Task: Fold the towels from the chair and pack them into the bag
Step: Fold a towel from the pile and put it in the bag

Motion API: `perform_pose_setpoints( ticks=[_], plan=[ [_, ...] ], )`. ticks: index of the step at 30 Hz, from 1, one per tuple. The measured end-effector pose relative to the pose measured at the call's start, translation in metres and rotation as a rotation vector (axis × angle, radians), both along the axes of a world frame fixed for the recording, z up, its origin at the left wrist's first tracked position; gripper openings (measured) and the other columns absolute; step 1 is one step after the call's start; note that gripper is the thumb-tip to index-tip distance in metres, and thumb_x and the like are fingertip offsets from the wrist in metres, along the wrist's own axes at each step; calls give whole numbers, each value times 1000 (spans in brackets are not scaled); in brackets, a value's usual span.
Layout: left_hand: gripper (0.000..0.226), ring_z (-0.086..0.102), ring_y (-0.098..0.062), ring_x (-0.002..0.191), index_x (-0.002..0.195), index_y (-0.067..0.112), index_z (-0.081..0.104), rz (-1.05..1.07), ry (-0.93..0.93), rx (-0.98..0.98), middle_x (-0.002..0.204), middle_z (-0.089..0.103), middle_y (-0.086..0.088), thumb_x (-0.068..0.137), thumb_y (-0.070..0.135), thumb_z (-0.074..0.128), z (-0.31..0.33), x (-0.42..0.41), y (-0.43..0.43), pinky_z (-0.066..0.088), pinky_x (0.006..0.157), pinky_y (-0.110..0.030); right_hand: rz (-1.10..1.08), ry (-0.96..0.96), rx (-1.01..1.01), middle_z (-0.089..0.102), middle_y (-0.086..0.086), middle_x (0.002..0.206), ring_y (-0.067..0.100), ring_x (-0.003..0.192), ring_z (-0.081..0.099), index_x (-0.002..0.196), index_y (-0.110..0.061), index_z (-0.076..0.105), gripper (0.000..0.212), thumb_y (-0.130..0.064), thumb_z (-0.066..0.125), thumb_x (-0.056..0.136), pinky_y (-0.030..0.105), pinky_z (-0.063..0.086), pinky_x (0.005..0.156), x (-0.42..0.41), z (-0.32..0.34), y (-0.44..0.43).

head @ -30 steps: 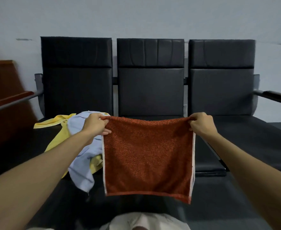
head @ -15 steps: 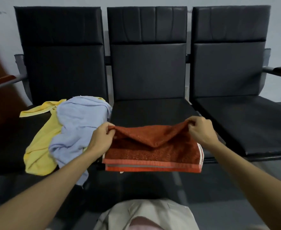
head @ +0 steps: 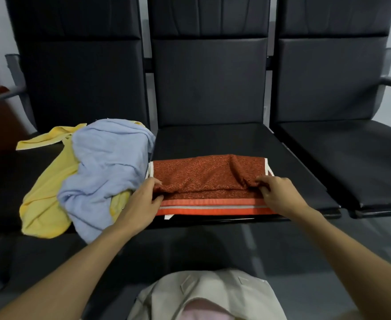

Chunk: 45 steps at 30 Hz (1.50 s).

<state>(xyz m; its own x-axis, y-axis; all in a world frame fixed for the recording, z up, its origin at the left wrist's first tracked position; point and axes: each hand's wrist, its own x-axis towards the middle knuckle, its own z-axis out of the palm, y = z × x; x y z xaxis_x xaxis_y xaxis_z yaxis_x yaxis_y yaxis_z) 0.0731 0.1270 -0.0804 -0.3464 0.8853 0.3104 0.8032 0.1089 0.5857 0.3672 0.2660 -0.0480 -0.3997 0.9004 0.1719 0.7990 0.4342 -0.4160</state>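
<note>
We are pinching one red towel (head: 208, 174) with left hand (head: 141, 204) and right hand (head: 279, 195); one blue towel (head: 106, 162) and one yellow towel (head: 42, 204) are lying beside.

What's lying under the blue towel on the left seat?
A yellow towel lies under the blue towel, showing along its left and far edges. Both rest on the black seat. Anything else beneath the pile is covered.
</note>
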Motion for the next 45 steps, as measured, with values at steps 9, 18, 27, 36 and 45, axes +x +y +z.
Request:
perform_pose_setpoints(
  ticks=[9, 18, 27, 36, 45],
  plan=[
    [21, 54, -7, 104, 102, 20, 56, 87, -190, 169, 113, 61, 8, 90, 3, 56, 6, -10, 5, 37, 81, -9, -98, 279, 192, 72, 11, 105, 26, 87, 65, 117, -13, 69, 30, -7, 49, 94, 18, 35, 69, -2, 11, 10],
    [16, 59, -13, 89, 98, 15, 61, 89, -274, 265, 94, 65, 2, 92, 3, 52, 21, -14, -18, 46, 77, -28, -133, 257, 200, 71, 3, 73, 19, 68, 63, 88, -19, 76, 21, -21, 54, 88, 25, 44, 63, 27, 31, -13],
    [19, 55, -9, 99, 97, 13, 70, 162, -157, -3, 111, 56, 0, 97, 19, 51, 16, -6, -20, 36, 84, -14, -110, 11, -130, 63, 4, 65, 20, 68, 60, 63, -20, 66, 35, -32, 54, 94, 31, 45, 58, 37, 20, -18],
    [43, 60, -37, 97, 105, -1, 67, 427, -84, -281, 110, 60, -24, 91, 39, 58, 6, -10, 4, 49, 86, -36, -337, 45, -229, 64, 10, 95, 25, 88, 60, 96, -4, 59, 37, -40, 65, 87, 30, 40, 65, 25, -2, 11],
    [32, 58, -33, 101, 103, 13, 60, 475, -148, -249, 109, 63, -12, 83, 38, 59, 25, 5, 8, 44, 89, -39, -351, 45, -280, 60, 4, 84, 23, 84, 57, 81, -13, 55, 20, -31, 60, 86, 37, 46, 81, 16, -2, 12]
  ],
)
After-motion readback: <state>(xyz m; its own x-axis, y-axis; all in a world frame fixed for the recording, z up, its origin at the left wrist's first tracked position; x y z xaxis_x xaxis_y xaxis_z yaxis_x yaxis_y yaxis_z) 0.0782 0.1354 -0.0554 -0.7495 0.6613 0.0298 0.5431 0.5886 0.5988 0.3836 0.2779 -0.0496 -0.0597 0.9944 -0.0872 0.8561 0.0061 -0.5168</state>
